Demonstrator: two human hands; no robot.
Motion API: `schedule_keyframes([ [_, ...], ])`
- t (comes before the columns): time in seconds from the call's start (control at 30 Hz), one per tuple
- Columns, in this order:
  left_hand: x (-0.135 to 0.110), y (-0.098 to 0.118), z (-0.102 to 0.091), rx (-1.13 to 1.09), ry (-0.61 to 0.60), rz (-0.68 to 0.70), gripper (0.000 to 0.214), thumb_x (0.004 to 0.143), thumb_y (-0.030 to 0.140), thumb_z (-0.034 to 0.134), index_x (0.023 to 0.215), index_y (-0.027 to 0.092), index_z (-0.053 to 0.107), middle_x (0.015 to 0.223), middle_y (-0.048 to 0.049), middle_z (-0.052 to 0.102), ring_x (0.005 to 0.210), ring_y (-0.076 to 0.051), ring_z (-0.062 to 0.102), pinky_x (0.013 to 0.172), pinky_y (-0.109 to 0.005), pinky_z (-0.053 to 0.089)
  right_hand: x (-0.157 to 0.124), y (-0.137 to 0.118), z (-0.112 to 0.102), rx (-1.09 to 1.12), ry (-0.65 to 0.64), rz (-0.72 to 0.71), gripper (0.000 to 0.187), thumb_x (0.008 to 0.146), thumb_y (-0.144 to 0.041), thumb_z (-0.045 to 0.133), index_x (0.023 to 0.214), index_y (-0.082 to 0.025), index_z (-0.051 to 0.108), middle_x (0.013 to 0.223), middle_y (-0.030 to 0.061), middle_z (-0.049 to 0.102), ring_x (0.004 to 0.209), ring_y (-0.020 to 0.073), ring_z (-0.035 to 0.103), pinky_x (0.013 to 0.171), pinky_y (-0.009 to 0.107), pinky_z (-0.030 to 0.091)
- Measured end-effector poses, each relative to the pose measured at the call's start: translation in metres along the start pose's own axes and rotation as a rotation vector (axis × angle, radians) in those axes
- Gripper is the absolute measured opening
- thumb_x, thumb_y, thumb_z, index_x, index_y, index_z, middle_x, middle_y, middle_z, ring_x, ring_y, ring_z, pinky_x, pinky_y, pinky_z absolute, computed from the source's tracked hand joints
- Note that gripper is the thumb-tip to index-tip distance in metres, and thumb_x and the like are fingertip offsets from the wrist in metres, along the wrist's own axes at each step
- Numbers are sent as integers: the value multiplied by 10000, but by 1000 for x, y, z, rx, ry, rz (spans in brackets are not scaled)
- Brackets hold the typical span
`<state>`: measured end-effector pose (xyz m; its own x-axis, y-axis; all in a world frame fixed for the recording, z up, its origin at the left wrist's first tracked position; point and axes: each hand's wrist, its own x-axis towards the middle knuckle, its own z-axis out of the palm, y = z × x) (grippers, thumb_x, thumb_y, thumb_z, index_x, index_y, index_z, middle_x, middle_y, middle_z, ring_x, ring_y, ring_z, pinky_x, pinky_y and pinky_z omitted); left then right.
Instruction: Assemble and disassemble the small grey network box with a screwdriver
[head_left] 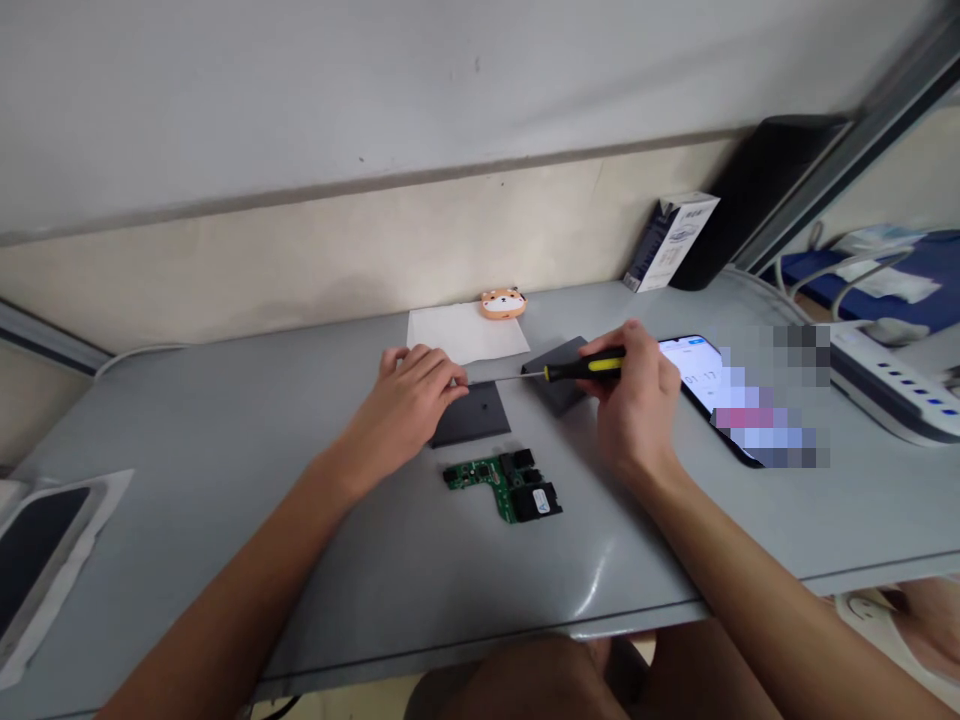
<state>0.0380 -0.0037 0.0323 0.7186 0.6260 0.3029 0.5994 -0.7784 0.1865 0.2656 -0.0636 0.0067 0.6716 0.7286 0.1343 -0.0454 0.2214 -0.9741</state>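
My right hand (634, 410) grips a screwdriver (585, 369) by its black and yellow handle, the thin shaft pointing left. My left hand (411, 405) is closed in a pinch at the shaft's tip; anything small between the fingertips is hidden. Beneath those fingertips a flat dark grey cover (472, 415) lies on the grey table, with a small dark spot on it. Another dark grey piece (561, 378) lies behind the screwdriver, partly covered by it and my right hand. Nearer to me is a green circuit board (504, 482) with black connectors.
A lit phone (694, 375) lies right of my right hand. White paper (450, 335) and an orange animal-faced case (503, 304) are by the wall. A carton (670, 243) leans at the back right. A power strip (892, 385) sits far right, a dark tablet-like slab (37, 545) far left.
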Motion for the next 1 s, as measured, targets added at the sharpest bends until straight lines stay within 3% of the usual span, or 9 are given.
schedule_keyframes([
  [0.2,56,-22,14,-56,-19,-85,229,1056,181,487,930,218,675,1016,-42,773,1038,-229,654,1023,-420,374,8,-6,0,47,154,9,391,959,-470,544,697,-199,651,722,24,660,529,136,609,478,287,478],
  [0.3,83,-31,26,-58,-78,-59,253,1037,183,497,897,228,703,993,-36,787,1058,-238,659,1021,-428,372,9,-5,0,21,173,8,387,955,-470,543,705,-197,657,721,22,665,521,136,622,469,286,472],
  [0.47,98,-40,34,-69,-147,-72,255,1006,171,539,836,223,721,993,-29,793,1039,-242,678,1029,-441,376,10,-4,-1,-22,161,-4,414,963,-503,526,717,-198,657,718,25,668,545,149,655,484,288,486],
  [0.63,64,-25,15,-99,-77,-91,249,1061,263,517,1151,229,747,1218,-86,760,1213,-280,638,1073,-477,404,11,-9,-2,-2,209,11,382,938,-481,552,692,-205,652,695,16,661,503,152,632,486,310,477],
  [0.77,12,-1,0,-173,-172,-64,354,1053,421,583,1350,248,665,1335,-96,698,1263,-290,611,1121,-509,420,11,-13,-5,-35,264,-86,365,903,-407,557,597,-222,629,615,16,590,548,162,590,485,302,411],
  [0.83,-10,4,0,-202,-190,-64,356,1060,419,567,1373,269,647,1366,-87,676,1291,-286,593,1133,-514,429,10,-14,-6,-80,292,-193,385,899,-367,533,545,-230,599,578,19,551,569,164,547,489,298,361],
  [0.9,-24,2,3,-201,-120,-84,312,1065,383,541,1327,272,670,1362,-82,672,1312,-277,583,1166,-521,418,11,-14,-7,-115,339,-298,419,923,-362,502,537,-228,597,568,20,537,586,163,524,502,295,349],
  [1.0,-30,-10,11,-216,-28,-88,244,1041,356,555,1180,251,725,1301,-83,694,1249,-262,629,1160,-514,454,16,-11,-7,-126,400,-324,476,991,-450,464,621,-205,636,641,26,590,615,156,553,545,295,398],
])
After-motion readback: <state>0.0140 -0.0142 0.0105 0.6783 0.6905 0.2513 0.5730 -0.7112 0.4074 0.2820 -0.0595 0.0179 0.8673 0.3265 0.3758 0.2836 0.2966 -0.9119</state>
